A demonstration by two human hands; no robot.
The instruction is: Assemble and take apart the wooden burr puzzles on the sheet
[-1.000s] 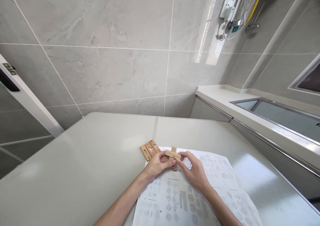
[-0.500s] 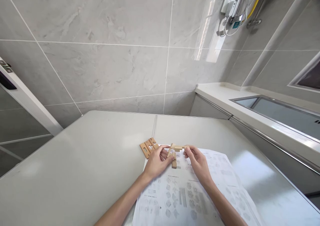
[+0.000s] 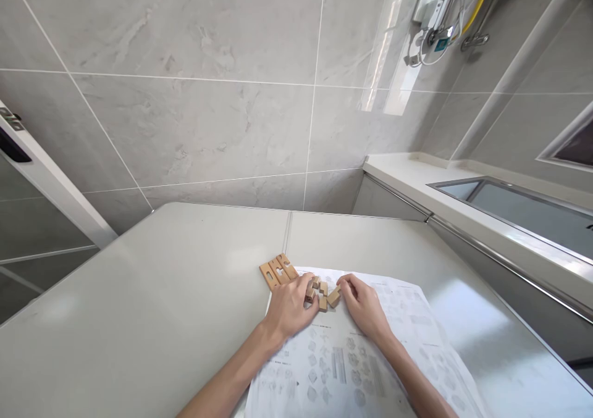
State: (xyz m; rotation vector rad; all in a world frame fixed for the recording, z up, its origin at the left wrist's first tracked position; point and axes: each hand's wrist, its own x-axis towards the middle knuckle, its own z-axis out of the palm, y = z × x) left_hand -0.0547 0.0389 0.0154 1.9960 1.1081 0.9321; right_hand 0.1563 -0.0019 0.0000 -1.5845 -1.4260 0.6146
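Small notched wooden puzzle pieces are gathered between my hands, over the top of a printed sheet. My left hand curls its fingers around a short wooden piece on the left of the group. My right hand pinches the upper end of a tilted notched wooden piece. Between them are an upright notched piece, a block nearest me and a small piece at the back. My fingers hide parts of the held pieces.
Flat brown wooden pieces with cut-outs lie side by side just beyond my left hand. A seam crosses the pale table. At the right is a counter with a sink; a tiled wall stands behind.
Both hands have come down toward the sheet. The longer piece in my right hand is now lower and tilted, and the wooden pieces sit closer together. My left hand has turned palm down.
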